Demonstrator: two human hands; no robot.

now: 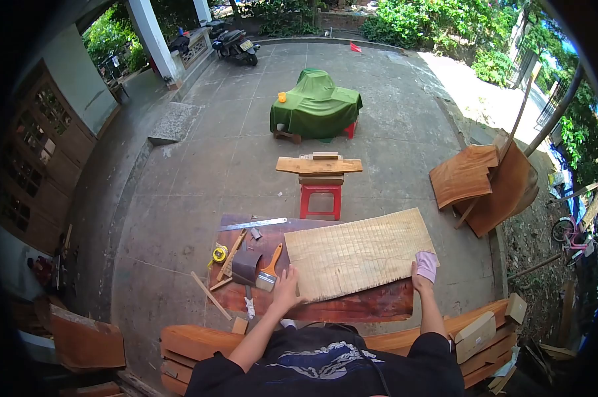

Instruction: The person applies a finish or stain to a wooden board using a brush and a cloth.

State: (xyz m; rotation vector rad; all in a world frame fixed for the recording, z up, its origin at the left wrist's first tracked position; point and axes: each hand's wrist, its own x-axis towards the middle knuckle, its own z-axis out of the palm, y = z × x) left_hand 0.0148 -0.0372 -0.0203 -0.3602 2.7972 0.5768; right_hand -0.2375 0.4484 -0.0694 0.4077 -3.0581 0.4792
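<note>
A long pale wooden board (358, 251) lies at a slant over a glossy dark red-brown tabletop (372, 303). At the board's left end, my left hand (287, 288) rests against the edge with its fingers apart. My right hand (421, 278) is at the board's right end, closed on a pinkish-purple sheet (427, 264) that lies over the corner. Just left of my left hand is a wide brush (270, 270) with an orange handle. Beside it sit a dark curved sheet (247, 266), a yellow tape measure (219, 254) and a metal ruler (253, 224).
Beyond the table, a red stool (321, 202) bears wooden pieces. Farther off stands something under a green cloth (315, 102). Large wood slabs (464, 175) lean at the right. More planks (203, 341) lie by my body. A motorbike (236, 46) is parked far back.
</note>
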